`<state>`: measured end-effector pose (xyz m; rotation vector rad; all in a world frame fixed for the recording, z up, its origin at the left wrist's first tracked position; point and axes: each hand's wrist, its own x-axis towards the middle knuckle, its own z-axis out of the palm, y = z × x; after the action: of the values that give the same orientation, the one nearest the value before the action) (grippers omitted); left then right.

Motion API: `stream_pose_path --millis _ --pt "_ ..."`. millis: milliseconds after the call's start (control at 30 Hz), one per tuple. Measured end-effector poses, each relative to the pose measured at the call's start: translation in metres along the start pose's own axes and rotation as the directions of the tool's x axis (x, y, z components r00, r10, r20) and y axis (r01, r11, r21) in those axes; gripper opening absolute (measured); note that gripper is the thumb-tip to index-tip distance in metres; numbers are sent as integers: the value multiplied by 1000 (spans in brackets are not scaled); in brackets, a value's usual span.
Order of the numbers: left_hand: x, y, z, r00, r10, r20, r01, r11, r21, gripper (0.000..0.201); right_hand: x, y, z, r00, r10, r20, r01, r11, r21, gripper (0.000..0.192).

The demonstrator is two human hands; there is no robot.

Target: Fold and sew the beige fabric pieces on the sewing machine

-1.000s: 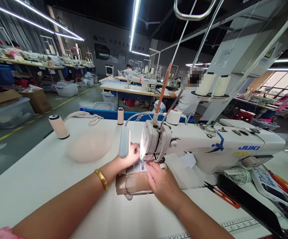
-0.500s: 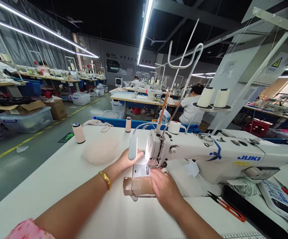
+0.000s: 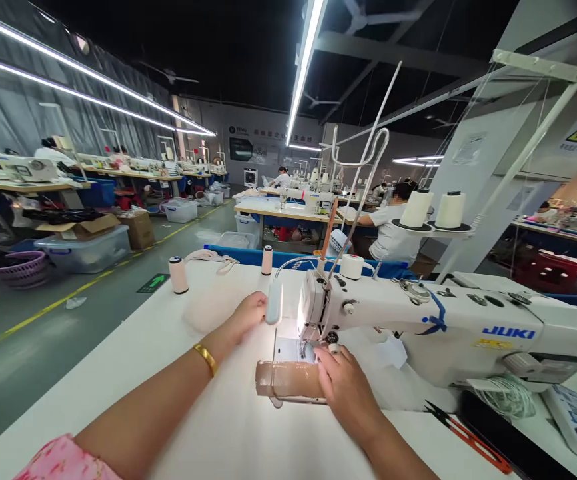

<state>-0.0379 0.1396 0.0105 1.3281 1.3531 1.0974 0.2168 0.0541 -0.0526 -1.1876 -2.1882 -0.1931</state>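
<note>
My left hand (image 3: 249, 313), a gold bangle on its wrist, is closed in a pinch beside the small pale lamp (image 3: 274, 302) left of the sewing machine (image 3: 368, 300). What it pinches, if anything, is too small to make out. My right hand (image 3: 346, 387) has its fingers bent together at the presser foot (image 3: 307, 349), over the right end of the brown taped strip (image 3: 288, 379). Its fingertips are partly hidden, and I cannot make out what they hold. Sheer pale fabric (image 3: 376, 373) lies beneath the machine arm. Another pale, sheer piece (image 3: 208, 310) rests on the table at left.
Thread cones (image 3: 178, 275) and a smaller spool (image 3: 267, 260) stand at the table's back edge. Red-handled thread snips (image 3: 468, 437) lie at right beside a black long object (image 3: 498, 433). A co-worker in a white top (image 3: 396, 230) sits beyond the machine.
My left hand has drawn back from beside the needle, leftward past the lamp, and its fingers have curled in. My right hand stays by the presser foot. The camera view has shifted slightly.
</note>
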Motion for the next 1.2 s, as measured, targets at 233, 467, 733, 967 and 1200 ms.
stream_pose_path --millis 233,467,733,967,1200 --pt "-70 37 -53 996 -13 89 17 999 -50 28 -5 -14 -5 978 -191 -83 200 974 109 31" --pt "-130 52 -67 957 -84 276 77 996 38 26 21 -85 -40 986 -41 163 -64 804 590 33" --pt "-184 67 -77 858 -132 496 67 987 146 29 68 -122 -35 613 -451 648 -733 -18 681 67" --pt "-150 43 -134 959 -60 277 -1 976 217 46 92 -126 2 606 -336 721 -776 -52 629 43" --pt "-61 12 -169 986 100 -136 -54 949 311 49 173 -121 59 815 144 561 -551 -105 828 54"
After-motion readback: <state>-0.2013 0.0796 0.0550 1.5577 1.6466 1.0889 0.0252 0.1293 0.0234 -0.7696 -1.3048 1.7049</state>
